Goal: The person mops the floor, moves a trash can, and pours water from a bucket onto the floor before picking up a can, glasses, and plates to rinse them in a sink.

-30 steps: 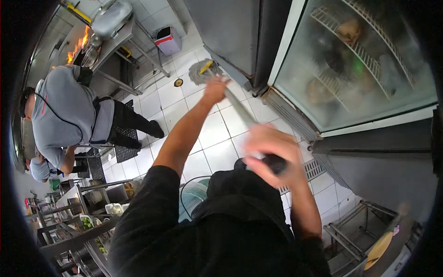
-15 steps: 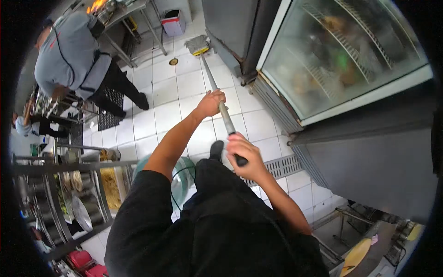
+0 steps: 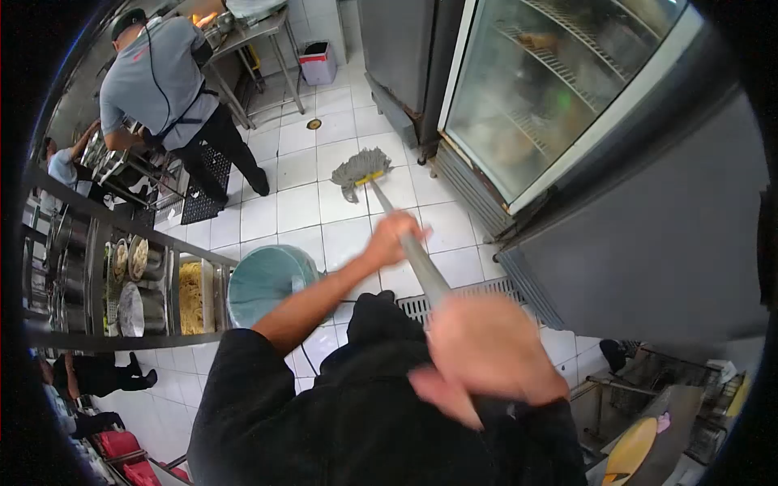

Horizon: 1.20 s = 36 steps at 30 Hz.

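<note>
A person in a black top holds a mop (image 3: 361, 168) out over the white tiled floor (image 3: 300, 206) of a commercial kitchen. Its grey string head lies flat on the tiles at centre frame, near the foot of a glass-door refrigerator (image 3: 559, 89) at upper right. The left hand (image 3: 395, 237) is clenched around the metal handle (image 3: 421, 263) at mid-length. The right hand (image 3: 486, 356), large in the lower centre, covers the handle's upper end, but blur hides whether its fingers are closed. The handle looks stiff and smooth, likely slick if wet, and is best gripped with two hands set well apart, as here. The strings look soft and, if soaked, would weigh heavily at the far end. A yellow clamp (image 3: 371, 178) joins head to handle. A teal bucket (image 3: 266, 279) stands just left of the outstretched arm, and a floor drain grate (image 3: 462, 298) lies beneath the handle. At upper left a co-worker (image 3: 158, 73) in a grey shirt stands at a counter near an open flame (image 3: 207, 18). No brand, label or writing can be read.
</note>
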### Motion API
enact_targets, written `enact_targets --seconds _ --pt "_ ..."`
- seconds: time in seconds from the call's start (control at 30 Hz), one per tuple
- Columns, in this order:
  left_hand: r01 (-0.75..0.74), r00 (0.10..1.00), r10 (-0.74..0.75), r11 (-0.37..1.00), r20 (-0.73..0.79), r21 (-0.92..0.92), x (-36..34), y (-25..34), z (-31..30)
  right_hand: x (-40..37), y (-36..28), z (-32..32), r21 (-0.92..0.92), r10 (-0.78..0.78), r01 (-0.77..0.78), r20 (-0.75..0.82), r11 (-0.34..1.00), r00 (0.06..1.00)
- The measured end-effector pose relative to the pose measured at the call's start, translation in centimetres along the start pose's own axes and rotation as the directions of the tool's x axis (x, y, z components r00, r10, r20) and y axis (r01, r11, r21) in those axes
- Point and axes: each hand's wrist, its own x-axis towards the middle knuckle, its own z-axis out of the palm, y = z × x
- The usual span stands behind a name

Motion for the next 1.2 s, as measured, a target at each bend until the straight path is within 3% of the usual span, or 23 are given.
enact_targets --seconds 0.03,0.1,0.13,0.17,0.2,0.27,0.3,0.33,0.37,0.43,0.5,0.63,0.67,0.7,0.73,0.8,0.93,1.0,1.03,1.1,1.13,1.17,1.2 --pt "0.054 0.998 -0.055 0.997 -0.023 -0.061 0.8 -1.7 -1.2 0.8 2.5 1.8 0.016 -0.112 0.117 -0.171 0.993 0.979" --pt "0.108 0.985 -0.14 0.956 -0.102 -0.272 0.5 -8.5 -1.9 3.6 7.0 5.5 0.025 -0.166 0.175 -0.2 0.984 0.966" --pt "0.108 0.973 -0.197 0.846 -0.118 -0.522 0.2 -10.7 -2.9 5.0 9.3 7.0 0.004 -0.171 0.173 -0.128 0.985 0.977" --pt "0.08 0.96 -0.259 0.624 -0.109 -0.777 -0.3 -11.9 -4.1 5.8 11.1 9.3 0.071 -0.09 0.1 -0.127 0.993 0.988" --pt "0.019 0.948 -0.299 0.403 -0.112 -0.915 -0.9 -13.2 -4.9 6.2 12.7 11.2 0.165 -0.009 0.021 -0.075 0.986 0.997" --pt "0.171 0.931 -0.356 0.615 -0.078 -0.77 -2.0 -14.1 -6.6 4.4 15.2 13.8 0.108 0.035 -0.031 -0.029 0.994 0.999" --pt "0.255 0.948 -0.313 0.855 -0.056 -0.451 -2.7 -14.4 -6.9 2.8 16.3 15.0 0.058 0.018 -0.016 -0.03 0.998 0.999" --pt "0.253 0.967 -0.253 0.967 -0.037 0.005 -3.8 -14.0 -6.5 0.6 16.4 15.7 0.063 0.017 -0.013 -0.069 0.998 0.997" --pt "0.209 0.977 -0.212 0.965 -0.002 0.157 -4.6 -13.3 -5.9 -1.9 15.8 15.6 0.066 0.02 -0.013 -0.114 0.998 0.993" --pt "0.113 0.992 -0.127 0.928 0.017 0.354 -6.3 -12.9 -1.9 -6.9 13.0 13.1 0.039 0.041 -0.04 -0.034 0.998 0.999" --pt "0.127 0.989 -0.143 0.957 0.042 0.26 -7.1 -5.9 0.3 -10.2 8.0 9.5 0.013 0.075 -0.075 -0.06 0.997 0.995" --pt "-0.068 0.997 0.065 0.996 0.045 0.056 -7.2 6.7 0.8 -11.2 -3.4 3.1 0.08 0.17 -0.158 -0.165 0.984 0.972" --pt "-0.138 0.99 0.14 0.989 0.035 -0.059 -7.0 9.0 0.2 -10.2 -7.0 2.6 0.09 0.257 -0.243 -0.215 0.966 0.942" --pt "-0.204 0.977 0.211 0.963 0.02 -0.179 -6.9 11.2 -0.5 -8.7 -9.9 -0.1 0.058 0.313 -0.314 0.024 0.948 0.949" --pt "-0.228 0.972 0.234 0.947 -0.003 -0.225 -6.9 13.7 -1.3 -8.6 -12.1 -0.2 0.06 0.215 -0.212 -0.047 0.975 0.975" --pt "-0.274 0.961 0.271 0.909 -0.056 -0.315 -7.3 16.9 -3.0 -8.8 -14.5 3.0 0.025 -0.074 0.093 -0.413 0.995 0.908" --pt "-0.409 0.91 0.357 0.856 -0.211 -0.316 -8.5 12.6 -5.3 -5.6 -13.4 9.9 -0.105 -0.118 0.071 -0.558 0.992 0.822" --pt "-0.464 0.884 0.418 0.845 -0.211 -0.267 -8.9 6.9 -6.2 -5.5 -10.8 13.0 -0.101 -0.009 -0.054 -0.538 0.993 0.843" --pt "-0.457 0.886 0.436 0.879 -0.158 -0.139 -8.9 3.8 -6.8 -4.5 -8.3 14.4 -0.102 0.053 -0.12 -0.502 0.988 0.863" --pt "-0.262 0.961 0.248 0.959 -0.121 -0.108 -8.2 -3.2 -8.1 -2.5 -3.4 17.1 -0.124 0.176 -0.248 -0.423 0.961 0.889" --pt "-0.113 0.99 0.095 0.975 -0.105 -0.191 -7.1 -4.4 -10.3 0.0 -1.6 18.7 -0.081 0.201 -0.265 -0.453 0.961 0.869" --pt "-0.115 0.974 0.11 0.993 -0.196 -0.014 -6.5 -8.7 -10.5 2.1 2.2 19.9 -0.024 0.114 -0.136 -0.414 0.99 0.903" --pt "-0.058 0.977 0.06 0.998 -0.205 0.014 -6.1 -12.2 -11.3 3.7 4.6 21.2 0.049 0.158 -0.151 -0.382 0.987 0.911"
